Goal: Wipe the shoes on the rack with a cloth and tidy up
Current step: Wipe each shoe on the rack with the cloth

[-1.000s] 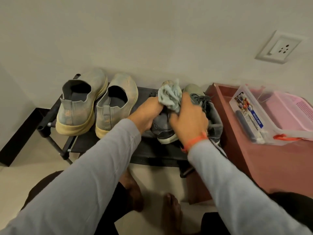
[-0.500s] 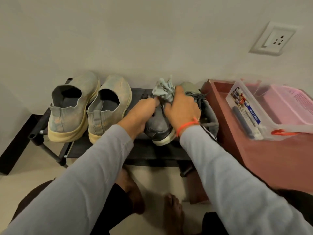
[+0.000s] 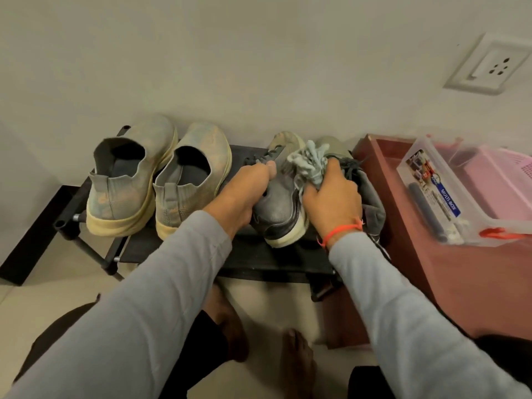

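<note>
A low black shoe rack [image 3: 259,254] stands against the wall. Two grey-blue slip-on shoes with yellowed soles sit on its left half, one [image 3: 129,180] beside the other [image 3: 190,180]. A grey laced sneaker [image 3: 280,208] lies in the middle of the rack. My left hand [image 3: 244,194] grips it at its left side, thumb up by the laces. My right hand [image 3: 331,200] holds a bunched pale blue-grey cloth [image 3: 308,162] against the sneaker's right side. A second grey sneaker [image 3: 371,194] lies under and behind my right hand, mostly hidden.
A reddish-brown cabinet [image 3: 449,283] stands right of the rack, carrying a clear plastic multi-box [image 3: 434,197] and a pink basket [image 3: 501,180]. A wall socket [image 3: 489,64] is up right. My bare feet [image 3: 293,361] rest on the tiled floor below the rack.
My right hand has carried the cloth from the sneaker's top to its right side. My left hand has shifted along the shoe's left side. The camera view has drifted slightly.
</note>
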